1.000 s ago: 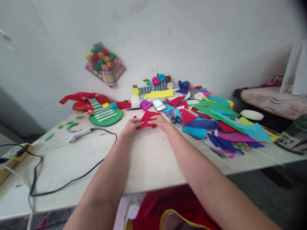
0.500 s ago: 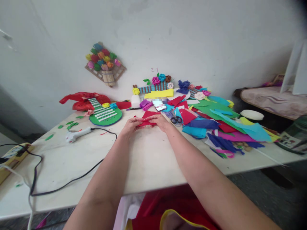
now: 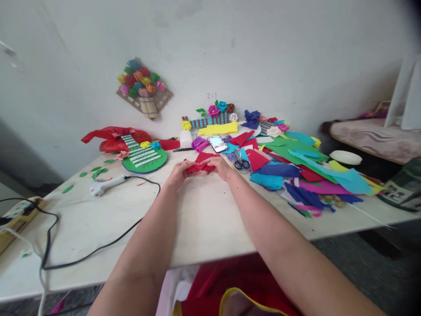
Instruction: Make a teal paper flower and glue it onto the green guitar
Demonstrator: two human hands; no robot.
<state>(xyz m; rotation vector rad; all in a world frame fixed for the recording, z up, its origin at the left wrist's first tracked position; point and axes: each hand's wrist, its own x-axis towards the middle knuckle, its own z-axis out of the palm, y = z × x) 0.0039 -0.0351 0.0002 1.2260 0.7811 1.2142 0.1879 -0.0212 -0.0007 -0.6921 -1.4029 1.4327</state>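
Observation:
Between both hands, just above the middle of the table, is a small piece of red crepe paper (image 3: 200, 166). My left hand (image 3: 181, 172) pinches its left end, and my right hand (image 3: 219, 167) grips the right end. The fingertips of the two hands nearly meet over it, so part of the piece is hidden. Another red paper sheet (image 3: 206, 156) shows right behind the fingers. A phone (image 3: 218, 144) with a lit, blurred screen lies beyond it. To the right of my right hand are dark-handled scissors (image 3: 242, 164).
Coloured paper pieces (image 3: 276, 170) spread over the table's right side. A white glue gun (image 3: 107, 184) with a black cord (image 3: 98, 251) lies left, near a green guitar-shaped craft (image 3: 144, 160) and loose green leaves (image 3: 99, 172). A power strip (image 3: 21, 219) sits at the left edge.
Both hands stay nearly in place. The fingers have shifted slightly on the red crepe paper, and more of it shows between them.

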